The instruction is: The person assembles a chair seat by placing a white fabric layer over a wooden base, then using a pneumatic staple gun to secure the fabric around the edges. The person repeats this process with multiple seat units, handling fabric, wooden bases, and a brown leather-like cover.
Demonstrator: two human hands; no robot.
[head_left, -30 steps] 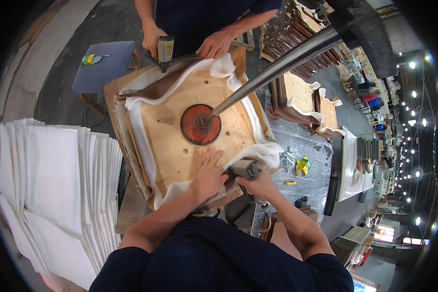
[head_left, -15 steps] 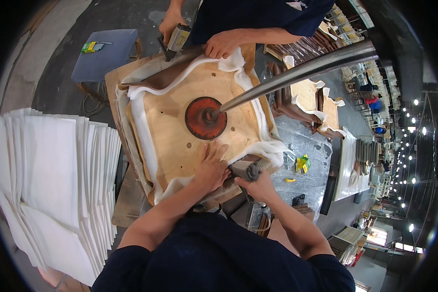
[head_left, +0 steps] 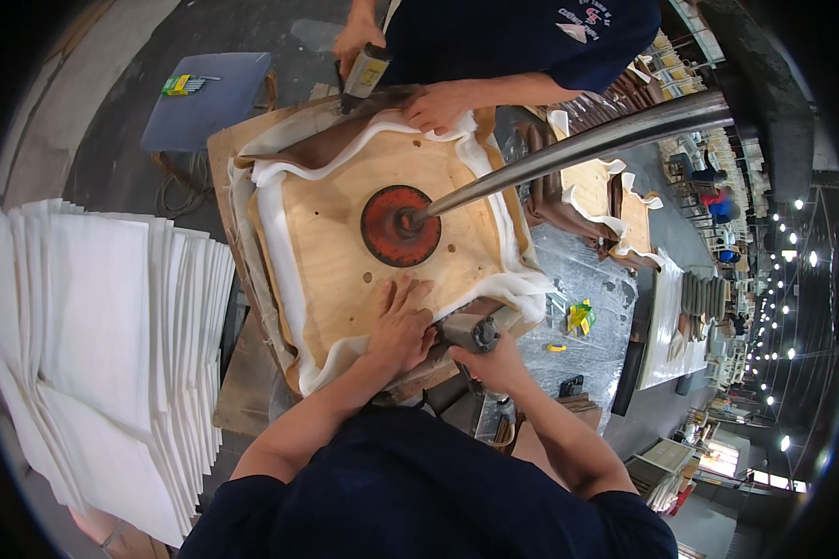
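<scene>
A plywood seat panel (head_left: 331,252) lies in front of me, edged with white padding (head_left: 284,270) and brown covering (head_left: 336,140). A round red press plate (head_left: 399,226) on a long metal rod (head_left: 578,149) bears on its middle. My left hand (head_left: 404,321) lies on the panel's near edge, fingers stretched over the wood. Wrapped in my right hand (head_left: 496,363) is a grey staple gun (head_left: 468,331), its nose by my left hand at the folded edge. Across from me, a co-worker's hand (head_left: 356,42) grips another staple gun (head_left: 367,73); their other hand (head_left: 438,104) presses the far edge.
White padding sheets (head_left: 84,326) are stacked at the left. A blue-grey seat (head_left: 205,107) holds a green-yellow box (head_left: 175,85) and staple strips. At the right, a plastic-covered table (head_left: 578,270) carries another green-yellow box (head_left: 581,317), a yellow tool (head_left: 557,347) and padded panels (head_left: 592,172).
The whole view has shifted slightly, with the panel a little farther right. My hands keep nearly the same places at the near edge. The co-worker's staple gun stays by the far edge.
</scene>
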